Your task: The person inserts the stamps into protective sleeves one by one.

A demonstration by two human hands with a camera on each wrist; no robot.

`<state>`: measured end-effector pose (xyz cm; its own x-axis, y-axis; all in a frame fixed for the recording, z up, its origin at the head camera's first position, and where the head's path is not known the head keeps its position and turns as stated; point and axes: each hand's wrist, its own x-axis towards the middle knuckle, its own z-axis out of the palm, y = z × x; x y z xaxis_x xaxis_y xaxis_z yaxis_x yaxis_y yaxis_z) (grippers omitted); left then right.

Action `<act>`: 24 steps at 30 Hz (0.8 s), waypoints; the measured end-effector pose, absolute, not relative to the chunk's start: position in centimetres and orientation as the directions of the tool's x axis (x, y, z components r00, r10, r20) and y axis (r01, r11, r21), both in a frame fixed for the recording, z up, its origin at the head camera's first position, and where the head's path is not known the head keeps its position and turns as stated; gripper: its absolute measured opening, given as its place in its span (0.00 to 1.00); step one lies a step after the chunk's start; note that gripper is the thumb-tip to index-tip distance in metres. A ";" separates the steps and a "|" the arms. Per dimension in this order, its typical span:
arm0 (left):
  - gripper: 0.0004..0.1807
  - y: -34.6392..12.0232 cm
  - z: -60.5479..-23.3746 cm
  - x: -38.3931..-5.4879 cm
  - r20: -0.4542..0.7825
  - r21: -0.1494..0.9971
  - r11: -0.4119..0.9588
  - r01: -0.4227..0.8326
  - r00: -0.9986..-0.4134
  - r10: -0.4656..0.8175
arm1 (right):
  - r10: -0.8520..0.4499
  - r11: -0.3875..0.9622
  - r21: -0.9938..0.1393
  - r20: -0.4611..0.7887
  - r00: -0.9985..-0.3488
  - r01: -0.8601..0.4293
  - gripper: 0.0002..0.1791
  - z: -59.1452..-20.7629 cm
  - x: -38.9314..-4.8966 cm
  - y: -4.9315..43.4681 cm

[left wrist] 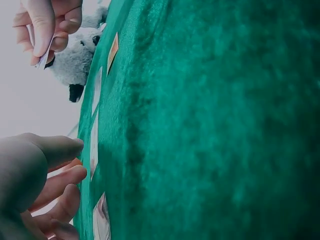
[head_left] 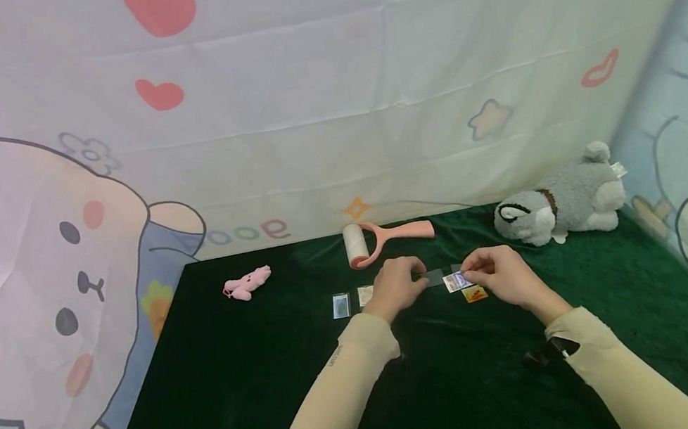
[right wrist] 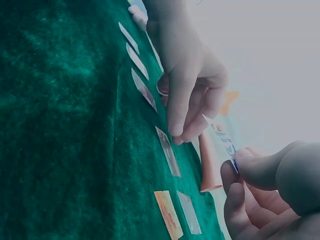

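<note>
My right hand (head_left: 504,276) pinches a small purple-and-white stamp (right wrist: 224,139) between thumb and fingertips, raised above the cloth. Beneath it, an orange stamp (right wrist: 168,215) with a toothed edge lies beside a clear sleeve (right wrist: 188,212). Another clear sleeve (head_left: 434,278) lies flat between the two hands. Just beside that sleeve hovers my left hand (head_left: 398,283), thumb and fingers apart, nothing between them. To its left are a blue-green stamp (head_left: 341,305) in a sleeve and a pale one (head_left: 365,295), partly hidden by the hand in the head view.
Dark green cloth (head_left: 242,382) covers the table. A pink-handled lint roller (head_left: 406,231) lies behind the hands. A small pink plush (head_left: 248,283) is at the back left, a grey plush husky (head_left: 572,199) at the back right. A printed curtain (head_left: 306,105) hangs behind.
</note>
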<state>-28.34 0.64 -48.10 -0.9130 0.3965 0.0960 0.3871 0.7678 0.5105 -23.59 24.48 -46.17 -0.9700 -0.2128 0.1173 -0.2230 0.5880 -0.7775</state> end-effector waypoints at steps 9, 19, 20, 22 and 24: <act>0.13 1.5 -48.4 -28.3 0.109 0.444 0.813 0.377 -0.923 0.368 | -0.226 0.590 -0.774 0.117 -0.967 -0.232 0.04 -46.3 -23.4 24.6; 0.14 1.7 -48.4 -28.6 0.103 0.436 0.820 0.370 -0.926 0.363 | -0.235 0.576 -0.781 0.125 -0.964 -0.242 0.03 -46.3 -23.6 24.6; 0.14 1.7 -48.4 -28.6 0.104 0.436 0.819 0.372 -0.925 0.365 | -0.234 0.577 -0.781 0.125 -0.964 -0.241 0.03 -46.3 -23.6 24.6; 0.14 1.7 -48.4 -28.6 0.107 0.440 0.816 0.375 -0.924 0.367 | -0.235 0.576 -0.782 0.124 -0.964 -0.241 0.03 -46.3 -23.6 24.6; 0.14 1.6 -48.4 -28.6 0.106 0.446 0.811 0.379 -0.922 0.373 | -0.238 0.574 -0.783 0.120 -0.964 -0.239 0.03 -46.3 -23.6 24.6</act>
<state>-28.62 1.62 -48.42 -0.9217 0.3733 0.1056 0.3794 0.8108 0.4458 -23.56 24.60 -46.26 -0.9638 -0.2381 0.1199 -0.2392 0.5737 -0.7834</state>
